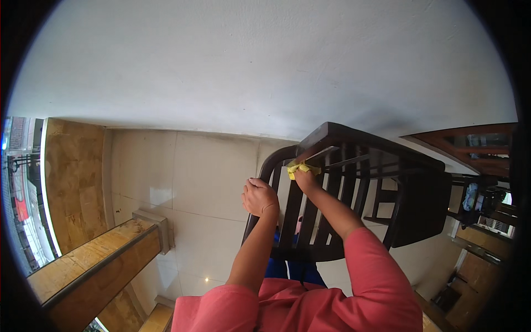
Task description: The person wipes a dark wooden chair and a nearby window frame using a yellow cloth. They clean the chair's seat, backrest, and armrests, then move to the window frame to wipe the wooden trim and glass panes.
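A dark wooden slatted chair (309, 213) stands before me close to the wall. My left hand (260, 197) is curled over its curved outer rail (276, 159), fingers bent around the wood; the fingertips are partly hidden. In my right hand (306, 178) is a bunched yellow cloth (295, 169). The cloth touches the inner side of the chair near its upper corner, by the slats. Part of the cloth is hidden by my fingers.
A pale wall (257, 66) rises behind the chair. Light floor tiles (207, 174) lie to the left, with a tiled pillar (103, 245) beyond. At the right are a dark panel (423, 207) and a glass-fronted wooden cabinet (489, 145).
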The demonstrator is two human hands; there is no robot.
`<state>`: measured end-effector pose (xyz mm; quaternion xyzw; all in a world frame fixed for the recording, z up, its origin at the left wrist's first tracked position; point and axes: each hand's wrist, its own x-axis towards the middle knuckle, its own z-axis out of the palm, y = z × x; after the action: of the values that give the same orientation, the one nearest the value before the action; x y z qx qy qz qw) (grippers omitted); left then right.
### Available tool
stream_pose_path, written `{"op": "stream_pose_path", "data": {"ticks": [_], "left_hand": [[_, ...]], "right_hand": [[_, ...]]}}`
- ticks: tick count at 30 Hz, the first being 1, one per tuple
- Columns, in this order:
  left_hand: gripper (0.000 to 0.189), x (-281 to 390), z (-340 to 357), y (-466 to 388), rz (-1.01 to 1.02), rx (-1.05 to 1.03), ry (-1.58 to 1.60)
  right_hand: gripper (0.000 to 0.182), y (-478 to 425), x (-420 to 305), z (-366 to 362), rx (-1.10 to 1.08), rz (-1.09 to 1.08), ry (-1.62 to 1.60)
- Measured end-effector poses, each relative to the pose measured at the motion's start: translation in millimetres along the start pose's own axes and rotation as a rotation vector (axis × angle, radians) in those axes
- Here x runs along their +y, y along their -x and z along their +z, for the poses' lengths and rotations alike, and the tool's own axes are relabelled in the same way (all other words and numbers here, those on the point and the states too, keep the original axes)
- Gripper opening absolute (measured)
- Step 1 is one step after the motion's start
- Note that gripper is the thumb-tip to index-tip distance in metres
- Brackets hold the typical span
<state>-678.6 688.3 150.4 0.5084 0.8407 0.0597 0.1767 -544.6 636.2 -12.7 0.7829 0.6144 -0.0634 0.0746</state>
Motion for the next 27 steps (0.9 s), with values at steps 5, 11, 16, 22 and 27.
{"op": "stream_pose_path", "data": {"ticks": [5,11,16,22,27], "left_hand": [[0.037,-0.3,2.5,0.9,0.01,0.002,0.0],[0.037,0.9,4.1,0.5,0.017,0.046,0.015],[0.036,3.3,4.7,1.8,0.017,0.063,0.021],[0.036,-0.3,4.1,0.1,0.016,0.063,0.022],[0.037,-2.2,5.3,-2.4,0.002,0.065,0.007]], "right_hand": [[0.013,2.0,23.5,-76.5,0.067,-0.195,0.32],[0.026,17.4,55.6,-214.3,0.155,-0.395,0.338],[0.024,44.0,76.1,-279.4,0.329,-0.517,0.184],[0.023,100.8,116.3,-355.6,0.275,0.2,-0.738],[0.024,160.7,154.9,-424.3,0.895,0.593,-1.391]]}}
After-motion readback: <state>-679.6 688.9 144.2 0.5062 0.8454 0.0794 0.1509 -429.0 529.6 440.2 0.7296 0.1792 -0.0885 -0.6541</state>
